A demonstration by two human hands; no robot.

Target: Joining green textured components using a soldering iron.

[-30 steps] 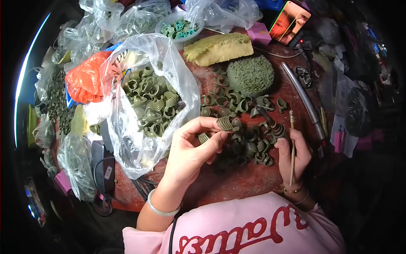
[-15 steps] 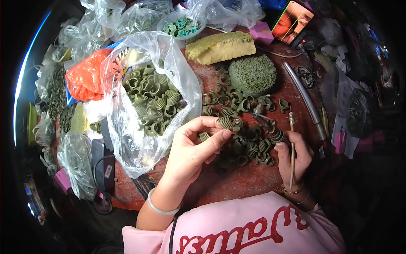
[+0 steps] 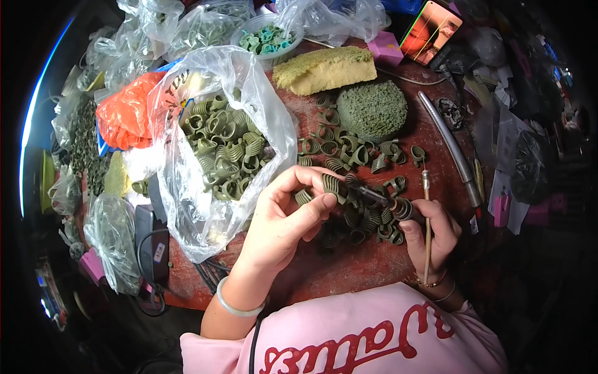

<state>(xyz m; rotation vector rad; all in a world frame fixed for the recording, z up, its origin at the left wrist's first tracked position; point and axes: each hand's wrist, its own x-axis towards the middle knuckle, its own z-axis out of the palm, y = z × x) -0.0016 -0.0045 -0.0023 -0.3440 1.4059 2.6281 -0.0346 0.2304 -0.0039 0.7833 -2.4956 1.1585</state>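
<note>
My left hand (image 3: 289,209) pinches a dark green ribbed ring (image 3: 334,186) between thumb and fingers. A second green ring (image 3: 303,197) rests against the curled fingers of this hand. My right hand (image 3: 434,234) is closed around a dark pen-like tool (image 3: 402,209) resembling a soldering iron. Its thin tip reaches left, close to the pinched ring; contact is hard to tell. The same hand also grips a slim wooden-handled needle tool (image 3: 427,230), held upright. Many loose green rings (image 3: 358,153) lie piled under and beyond my hands, some hidden by them.
An open clear bag (image 3: 268,118) full of green rings stands left. Beyond lie a yellow sponge (image 3: 327,75), a round green textured block (image 3: 372,111) and a tub of small green pieces (image 3: 268,40). At right are a silver rod (image 3: 448,146) and a phone (image 3: 431,32).
The pen-like tool's tip has swung left and down toward the ring in my left hand. That ring has turned slightly. The needle tool has shifted a little left.
</note>
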